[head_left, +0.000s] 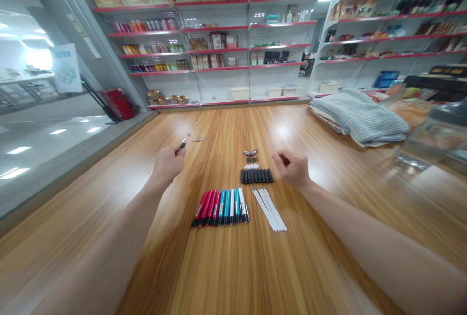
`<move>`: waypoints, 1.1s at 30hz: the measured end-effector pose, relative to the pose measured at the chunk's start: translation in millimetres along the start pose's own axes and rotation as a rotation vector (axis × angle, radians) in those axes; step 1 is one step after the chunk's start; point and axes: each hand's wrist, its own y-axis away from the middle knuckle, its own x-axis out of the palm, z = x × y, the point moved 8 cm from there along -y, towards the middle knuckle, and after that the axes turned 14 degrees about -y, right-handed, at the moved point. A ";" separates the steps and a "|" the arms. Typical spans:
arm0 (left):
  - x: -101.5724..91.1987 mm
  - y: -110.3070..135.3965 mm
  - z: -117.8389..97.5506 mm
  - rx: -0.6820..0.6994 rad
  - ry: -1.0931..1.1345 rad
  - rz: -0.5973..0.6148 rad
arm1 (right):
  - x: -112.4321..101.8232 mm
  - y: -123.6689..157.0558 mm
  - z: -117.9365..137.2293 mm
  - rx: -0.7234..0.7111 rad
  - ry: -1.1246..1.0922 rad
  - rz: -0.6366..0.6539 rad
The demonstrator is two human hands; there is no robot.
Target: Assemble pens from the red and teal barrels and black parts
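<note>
My left hand (pixel 167 164) is closed round a small black piece with a silver tip (pixel 183 144), held above the table's left part. My right hand (pixel 295 169) is curled shut to the right of the black grip sleeves (pixel 256 175); what its fingers may hold is hidden. Between the hands lies a row of pink, teal and white pen barrels (pixel 221 207). White refills (pixel 270 209) lie side by side to their right. Behind the sleeves are small white pieces (pixel 251 166), tiny dark springs (pixel 252 160) and silver cone tips (pixel 250 152).
Beyond my left hand lie a tiny metal bit (pixel 188 133) and a thin curved strip (pixel 198 139). Folded striped cloth (pixel 365 115) and a clear water container (pixel 426 135) occupy the right side. Stocked shelves (pixel 219 50) stand behind the wooden table (pixel 219 266).
</note>
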 end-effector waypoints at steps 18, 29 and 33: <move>10.1 1.6 54.2 0.018 -0.466 -0.163 | 2.4 1.6 -1.4 0.017 -0.027 0.019; 22.1 -2.3 70.4 -0.040 -0.472 -0.108 | 4.6 2.7 -1.8 0.037 -0.031 0.043; 15.3 -2.6 79.5 -0.094 -0.496 -0.152 | 5.6 3.0 -1.0 0.043 -0.035 0.046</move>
